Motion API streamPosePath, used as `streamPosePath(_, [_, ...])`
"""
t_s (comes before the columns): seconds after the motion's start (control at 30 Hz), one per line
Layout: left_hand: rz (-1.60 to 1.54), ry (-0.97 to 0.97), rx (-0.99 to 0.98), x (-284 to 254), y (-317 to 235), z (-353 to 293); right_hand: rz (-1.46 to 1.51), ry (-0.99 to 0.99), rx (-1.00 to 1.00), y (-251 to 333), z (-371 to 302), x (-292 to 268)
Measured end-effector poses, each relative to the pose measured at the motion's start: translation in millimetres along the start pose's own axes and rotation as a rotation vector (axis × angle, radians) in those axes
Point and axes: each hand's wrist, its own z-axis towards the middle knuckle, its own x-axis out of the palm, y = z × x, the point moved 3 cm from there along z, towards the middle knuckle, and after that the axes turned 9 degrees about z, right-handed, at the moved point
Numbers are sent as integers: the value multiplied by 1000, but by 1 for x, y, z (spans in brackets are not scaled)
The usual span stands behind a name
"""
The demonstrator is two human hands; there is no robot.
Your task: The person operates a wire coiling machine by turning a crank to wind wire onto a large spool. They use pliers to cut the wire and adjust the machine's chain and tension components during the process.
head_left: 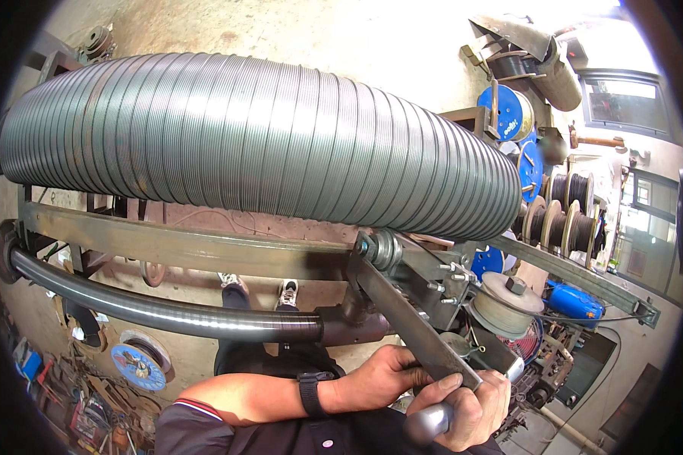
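My right hand (470, 409) is closed around the near end of a flat steel lever (410, 317), its thumb pressed on the bar. A rounded grey knob (431, 423) sticks out beside that fist, somewhat blurred. Just left of the lever, my left hand (379, 378) is closed, fingertips pinched together against the bar's side. What they hold is hidden. The lever slopes up to a pivot with a small grooved pulley (387, 249). Beyond lies a large grey drum (258, 136) with a closely ringed surface, like wound wire. A white spool-like wheel (506, 305) sits right of the lever.
A steel beam (182, 241) and a dark shiny round bar (167, 299) run left across the frame. Blue-flanged reels (505, 114) and spools of dark wire (577, 227) stand at the right. A blue reel (139, 366) and tools lie lower left. My feet show below the beam.
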Motion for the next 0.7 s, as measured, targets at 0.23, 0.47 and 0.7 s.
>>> streamPosePath(0.23, [15,17,-19,1,-7,-2,-61,19,14,6,8,0])
streamPosePath(0.47, [32,-17,-5,-2,-12,-6,23,-38,-67,2,3,4])
streamPosePath(0.7, [51,0,-45,-5,-9,-9,-10,-24,-47,6,5,5])
